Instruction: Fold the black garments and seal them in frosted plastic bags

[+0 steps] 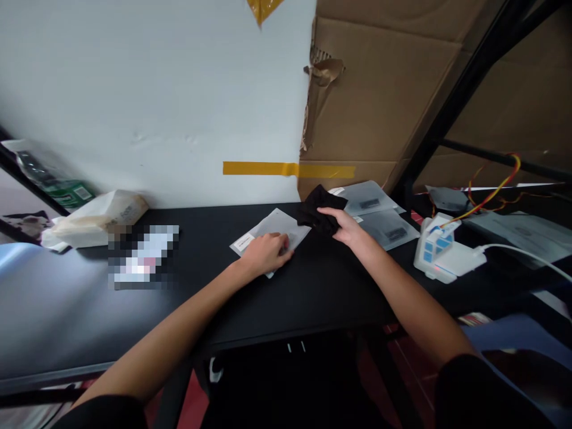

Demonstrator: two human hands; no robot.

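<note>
My left hand (267, 254) lies on a frosted plastic bag (272, 224) with a white label, its fingers bent over the bag's right part. Whether those fingers grip anything underneath is hidden. A bunched black cloth (319, 208) is in my right hand (342, 225), pinched between thumb and fingers, just above the table and beside the bag's upper right corner. Behind and to the right of this hand lie more frosted bags (388, 229) with dark items inside.
On the black table (286, 310) are a blurred-out flat object (146, 257) and a cream package (105, 217) at left. A white device (447, 253) with cables stands at right. A white panel and cardboard (366, 101) rise behind; black metal bars frame both sides.
</note>
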